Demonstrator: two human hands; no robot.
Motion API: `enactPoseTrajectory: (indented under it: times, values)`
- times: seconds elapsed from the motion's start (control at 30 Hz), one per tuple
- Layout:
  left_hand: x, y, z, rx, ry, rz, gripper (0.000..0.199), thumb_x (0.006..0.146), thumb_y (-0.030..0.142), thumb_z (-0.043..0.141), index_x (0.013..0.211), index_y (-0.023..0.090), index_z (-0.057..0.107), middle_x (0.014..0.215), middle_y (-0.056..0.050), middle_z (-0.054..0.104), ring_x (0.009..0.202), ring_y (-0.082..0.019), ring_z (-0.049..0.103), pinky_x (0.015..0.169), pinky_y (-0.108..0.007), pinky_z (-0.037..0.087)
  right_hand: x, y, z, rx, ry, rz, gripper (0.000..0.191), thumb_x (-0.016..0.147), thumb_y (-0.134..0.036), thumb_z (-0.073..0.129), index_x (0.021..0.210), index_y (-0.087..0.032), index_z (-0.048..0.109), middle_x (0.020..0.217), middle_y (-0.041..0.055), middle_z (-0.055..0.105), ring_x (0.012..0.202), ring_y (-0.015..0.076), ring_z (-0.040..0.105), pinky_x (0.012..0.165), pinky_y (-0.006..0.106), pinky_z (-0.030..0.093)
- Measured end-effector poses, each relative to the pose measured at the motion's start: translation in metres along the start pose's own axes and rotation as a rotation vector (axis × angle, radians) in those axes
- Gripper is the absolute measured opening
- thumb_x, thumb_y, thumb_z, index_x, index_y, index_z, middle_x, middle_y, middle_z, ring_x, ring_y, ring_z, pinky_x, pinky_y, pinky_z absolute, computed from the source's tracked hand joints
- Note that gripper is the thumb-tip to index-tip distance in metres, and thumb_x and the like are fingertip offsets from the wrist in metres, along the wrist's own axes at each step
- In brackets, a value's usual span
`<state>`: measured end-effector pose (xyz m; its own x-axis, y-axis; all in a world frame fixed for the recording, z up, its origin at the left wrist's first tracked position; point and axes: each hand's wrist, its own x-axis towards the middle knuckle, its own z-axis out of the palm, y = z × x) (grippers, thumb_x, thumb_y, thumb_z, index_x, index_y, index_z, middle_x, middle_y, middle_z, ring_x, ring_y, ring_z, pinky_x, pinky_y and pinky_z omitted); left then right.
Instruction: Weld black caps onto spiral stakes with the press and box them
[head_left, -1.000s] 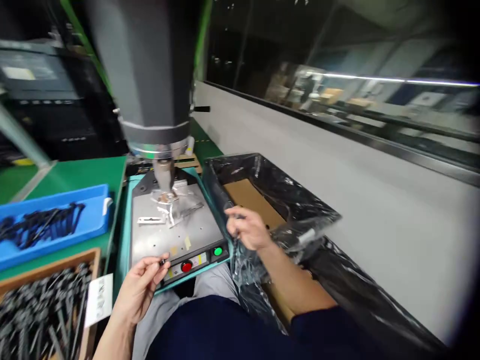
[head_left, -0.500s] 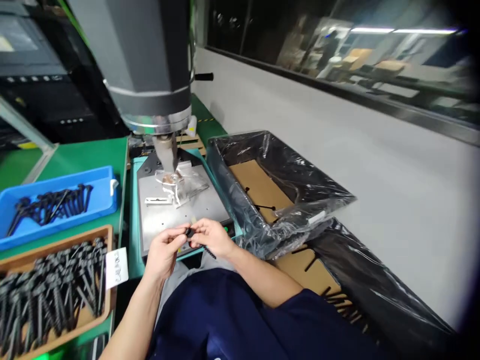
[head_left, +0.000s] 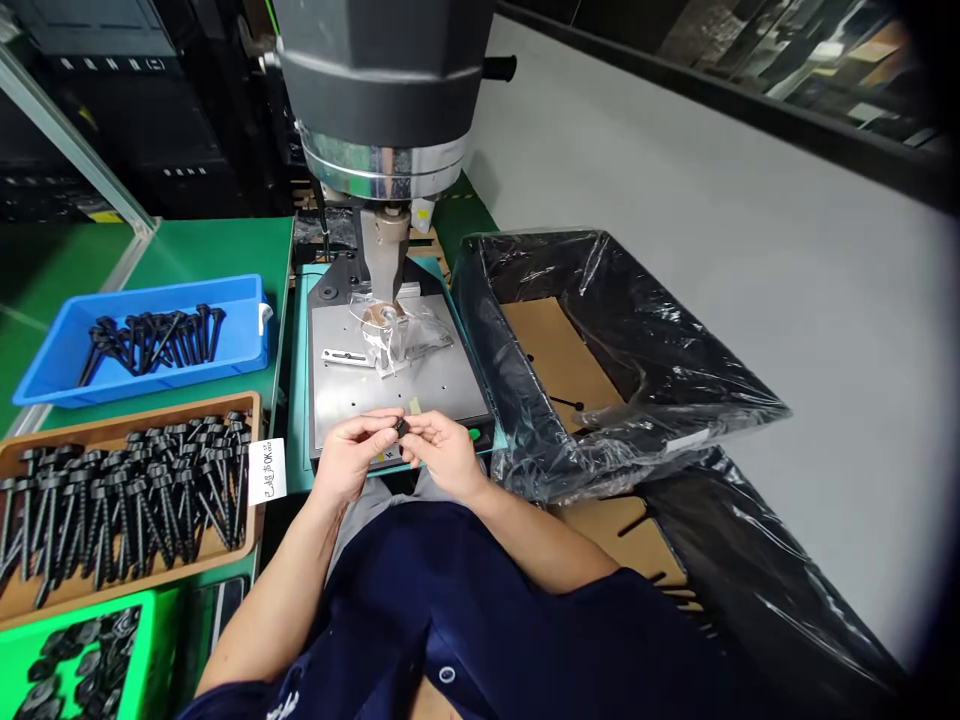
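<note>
A small black part is held between both hands, low over the front edge of the machine's metal plate. My left hand pinches it from the left with thumb and fingers. From the right, my right hand has its fingertips closed on the same part. Beyond the hands, the machine's metal horn points down at a fixture wrapped in clear plastic. A slotted metal strip lies left of that fixture.
At left are a blue bin and a brown tray of black screw-like parts, with a green bin of black pieces in front. Right of the machine stands a plastic-lined box with cardboard inside; another lined box is nearer.
The view has shifted, so the green bin now shows at lower left. Both hands still hold the black part; the dark shaft seen below my right hand earlier no longer shows.
</note>
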<state>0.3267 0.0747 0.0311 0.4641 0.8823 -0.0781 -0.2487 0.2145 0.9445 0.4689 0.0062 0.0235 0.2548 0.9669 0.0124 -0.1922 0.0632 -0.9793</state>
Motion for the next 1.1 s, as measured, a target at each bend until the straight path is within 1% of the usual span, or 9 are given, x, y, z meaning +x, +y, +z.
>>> enactPoseTrajectory:
  times: [0.13,0.27,0.37,0.47,0.53,0.6,0.7,0.87,1.1]
  values:
    - [-0.003,-0.003,0.0,0.083,0.011,0.072,0.02,0.071,0.03,0.081,0.088,0.021,0.079,0.112,-0.01,0.073,0.107,-0.027,0.066,0.099,-0.045,0.05,-0.002,0.004,0.003,-0.105,0.058,-0.052,0.028,0.081,-0.038,0.072,0.101,-0.019,0.066,0.074,0.0007,0.067,0.06,0.0133,0.065,0.053,0.026,0.054]
    - [-0.006,-0.002,0.004,0.234,-0.001,0.14,0.023,0.076,0.033,0.076,0.096,0.022,0.078,0.116,-0.01,0.071,0.113,-0.026,0.063,0.102,-0.043,0.048,0.006,0.008,-0.003,0.016,-0.027,0.032,0.036,0.078,-0.04,0.075,0.105,-0.02,0.063,0.075,-0.0001,0.066,0.059,0.0136,0.064,0.053,0.027,0.053]
    - [0.001,-0.001,0.006,0.296,0.014,0.199,0.027,0.078,0.035,0.073,0.101,0.021,0.076,0.125,-0.011,0.067,0.121,-0.026,0.059,0.103,-0.041,0.047,0.018,0.011,-0.01,0.082,-0.072,0.046,0.046,0.076,-0.039,0.077,0.114,-0.02,0.061,0.082,0.0011,0.067,0.072,0.0155,0.066,0.07,0.031,0.055]
    - [0.021,-0.005,0.003,0.281,0.209,0.268,0.033,0.08,0.037,0.07,0.108,0.019,0.071,0.13,-0.013,0.063,0.125,-0.025,0.055,0.102,-0.038,0.046,0.033,0.016,-0.017,0.093,-0.005,0.053,0.051,0.075,-0.038,0.077,0.119,-0.019,0.061,0.085,0.0021,0.069,0.079,0.0151,0.065,0.078,0.031,0.052]
    - [0.04,-0.01,-0.002,0.249,0.338,0.281,0.034,0.081,0.037,0.069,0.109,0.018,0.068,0.13,-0.014,0.062,0.123,-0.024,0.056,0.1,-0.036,0.046,0.042,0.02,-0.02,0.093,0.052,0.1,0.051,0.074,-0.038,0.076,0.118,-0.018,0.061,0.081,0.0011,0.069,0.07,0.0124,0.061,0.068,0.027,0.049]
    - [0.062,-0.012,-0.008,0.244,0.383,0.292,0.033,0.079,0.036,0.069,0.107,0.019,0.066,0.132,-0.013,0.06,0.126,-0.024,0.054,0.101,-0.035,0.044,0.049,0.026,-0.022,0.119,0.075,0.186,0.05,0.071,-0.037,0.077,0.115,-0.018,0.06,0.078,0.0001,0.068,0.063,0.0108,0.057,0.056,0.023,0.042]
    - [0.091,-0.008,-0.015,0.284,0.336,0.298,0.028,0.076,0.035,0.071,0.1,0.02,0.065,0.135,-0.011,0.057,0.131,-0.024,0.048,0.103,-0.036,0.039,0.053,0.035,-0.022,0.226,0.043,0.337,0.051,0.064,-0.034,0.079,0.109,-0.019,0.059,0.077,-0.0003,0.067,0.061,0.0104,0.057,0.048,0.019,0.033]
    - [0.122,0.014,-0.017,0.331,0.183,0.287,0.029,0.073,0.037,0.073,0.095,0.02,0.064,0.124,-0.008,0.061,0.118,-0.022,0.055,0.096,-0.034,0.042,0.051,0.048,-0.014,0.353,-0.045,0.472,0.047,0.065,-0.042,0.079,0.101,-0.02,0.058,0.076,0.0003,0.067,0.06,0.0104,0.058,0.047,0.017,0.032]
    - [0.143,0.048,-0.013,0.424,0.073,0.261,0.035,0.066,0.038,0.077,0.09,0.017,0.062,0.083,-0.001,0.063,0.072,-0.014,0.058,0.068,-0.027,0.046,0.069,0.056,0.005,0.259,-0.126,0.487,0.044,0.065,-0.046,0.079,0.092,-0.019,0.057,0.067,-0.0011,0.063,0.053,0.0105,0.057,0.042,0.017,0.031]
